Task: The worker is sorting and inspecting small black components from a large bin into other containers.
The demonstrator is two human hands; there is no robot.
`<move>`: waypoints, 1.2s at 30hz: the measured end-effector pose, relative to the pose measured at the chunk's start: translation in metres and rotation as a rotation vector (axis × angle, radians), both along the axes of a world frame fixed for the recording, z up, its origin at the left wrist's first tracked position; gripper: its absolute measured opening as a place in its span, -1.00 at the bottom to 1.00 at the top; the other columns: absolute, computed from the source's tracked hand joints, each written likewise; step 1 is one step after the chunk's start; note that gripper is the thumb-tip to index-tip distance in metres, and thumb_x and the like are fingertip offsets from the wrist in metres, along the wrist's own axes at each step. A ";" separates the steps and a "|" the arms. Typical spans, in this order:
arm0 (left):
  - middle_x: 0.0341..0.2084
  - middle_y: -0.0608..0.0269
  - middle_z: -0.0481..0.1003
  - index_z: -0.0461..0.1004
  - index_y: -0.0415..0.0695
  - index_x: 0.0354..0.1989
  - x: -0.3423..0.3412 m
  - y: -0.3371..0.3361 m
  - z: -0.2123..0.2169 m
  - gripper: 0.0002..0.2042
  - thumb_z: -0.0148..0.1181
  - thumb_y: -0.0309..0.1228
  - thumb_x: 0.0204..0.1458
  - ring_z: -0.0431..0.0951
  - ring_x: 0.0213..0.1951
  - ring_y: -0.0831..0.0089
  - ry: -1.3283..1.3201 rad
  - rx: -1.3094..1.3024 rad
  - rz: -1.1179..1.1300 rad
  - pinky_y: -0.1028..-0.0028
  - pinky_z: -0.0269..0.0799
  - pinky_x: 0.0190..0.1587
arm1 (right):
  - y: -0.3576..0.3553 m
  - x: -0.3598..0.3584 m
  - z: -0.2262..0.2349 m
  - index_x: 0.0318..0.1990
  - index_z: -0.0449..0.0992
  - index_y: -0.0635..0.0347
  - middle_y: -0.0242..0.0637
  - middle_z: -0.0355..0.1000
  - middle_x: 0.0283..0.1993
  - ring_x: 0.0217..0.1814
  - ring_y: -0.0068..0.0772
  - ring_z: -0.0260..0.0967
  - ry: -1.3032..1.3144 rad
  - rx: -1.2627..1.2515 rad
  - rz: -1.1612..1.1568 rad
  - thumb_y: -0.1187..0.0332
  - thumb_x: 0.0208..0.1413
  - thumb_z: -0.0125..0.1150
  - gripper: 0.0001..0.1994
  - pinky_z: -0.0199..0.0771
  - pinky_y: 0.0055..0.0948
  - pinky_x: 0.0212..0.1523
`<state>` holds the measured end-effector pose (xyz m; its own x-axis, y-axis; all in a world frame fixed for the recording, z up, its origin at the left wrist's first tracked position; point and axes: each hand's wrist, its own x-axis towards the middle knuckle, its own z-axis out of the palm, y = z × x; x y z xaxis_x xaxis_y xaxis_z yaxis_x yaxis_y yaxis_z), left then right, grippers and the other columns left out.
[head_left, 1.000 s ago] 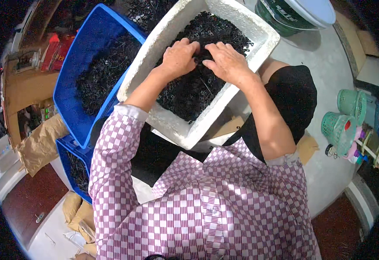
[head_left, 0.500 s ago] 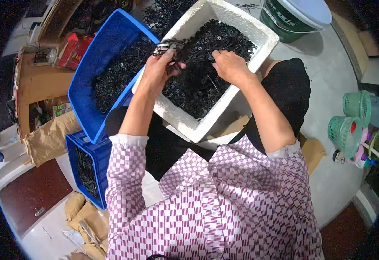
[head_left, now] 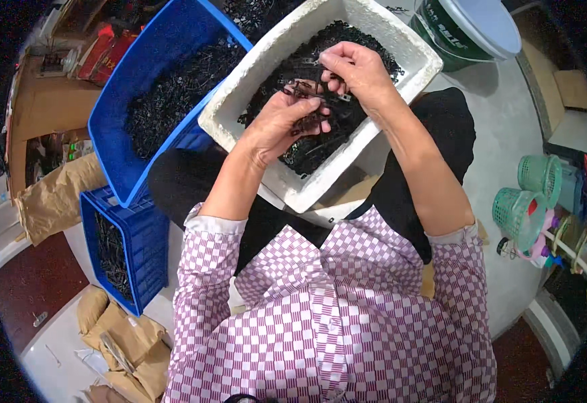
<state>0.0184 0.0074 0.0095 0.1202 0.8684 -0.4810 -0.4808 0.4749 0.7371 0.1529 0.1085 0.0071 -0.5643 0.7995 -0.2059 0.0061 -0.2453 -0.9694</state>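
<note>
A white foam box (head_left: 221, 119) stands between my legs, with many small black parts (head_left: 301, 160) in it. Some are flat with holes, but their exact kind is unclear. Above the heap, my left hand (head_left: 281, 119) curls around a bunch of these black parts, some sticking out between the fingers. Close beside it, my right hand (head_left: 363, 75) is closed in a pinch, thumb against forefinger, on a small black part at the fingertips. Most of the heap behind both hands is hidden.
To the left, a tilted blue bin (head_left: 113, 114) holds more black parts. Below it is another blue crate (head_left: 147, 252) with dark pieces. A green bucket (head_left: 451, 40) stands beyond the box's right corner. Green baskets (head_left: 518, 218) sit at the right, brown paper bags (head_left: 129, 342) at the lower left.
My left hand has moved right, from the box's left rim to over its middle, still holding the bunch. My right hand has risen from the heap and come near the left.
</note>
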 end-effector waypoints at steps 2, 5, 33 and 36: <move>-0.51 0.25 0.43 0.33 -0.10 -0.24 0.000 0.000 -0.002 -0.82 0.03 -0.28 0.07 0.44 -0.57 0.50 -0.019 -0.021 0.064 0.63 0.36 -0.48 | 0.000 -0.004 -0.003 -0.34 0.43 0.21 -0.46 0.35 -0.54 -0.56 -0.76 0.23 -0.036 0.058 -0.011 0.30 0.08 0.10 -0.85 0.22 -0.75 -0.57; -0.53 0.27 0.42 0.30 -0.10 -0.23 0.002 0.002 -0.005 -0.80 0.01 -0.27 0.07 0.42 -0.59 0.51 -0.123 -0.073 0.138 0.62 0.36 -0.50 | 0.002 -0.007 -0.003 -0.34 0.43 0.20 -0.49 0.34 -0.56 -0.61 -0.78 0.20 -0.112 0.187 -0.037 0.32 0.08 0.09 -0.86 0.17 -0.77 -0.64; -0.54 0.29 0.37 0.30 -0.10 -0.38 -0.006 0.003 0.006 -0.80 -0.03 -0.22 0.11 0.39 -0.61 0.48 0.038 -0.029 0.463 0.48 0.38 -0.61 | -0.011 0.003 -0.002 -0.20 0.36 0.21 -0.45 0.31 -0.41 -0.43 -0.67 0.24 0.157 -0.241 0.079 -0.20 0.03 -0.06 -0.44 0.28 -0.64 -0.46; -0.55 0.30 0.36 0.29 -0.10 -0.38 -0.003 0.003 0.002 -0.80 -0.04 -0.23 0.12 0.39 -0.61 0.49 0.148 0.056 0.480 0.50 0.38 -0.61 | -0.024 0.000 -0.007 -0.23 0.36 0.24 -0.44 0.31 -0.43 -0.43 -0.67 0.25 0.028 -0.158 0.087 -0.13 0.08 -0.07 -0.48 0.30 -0.63 -0.46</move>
<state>0.0153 0.0105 0.0113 -0.3648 0.8340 -0.4139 -0.5239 0.1836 0.8318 0.1530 0.0846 0.0005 -0.6369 0.7065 -0.3085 0.0076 -0.3944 -0.9189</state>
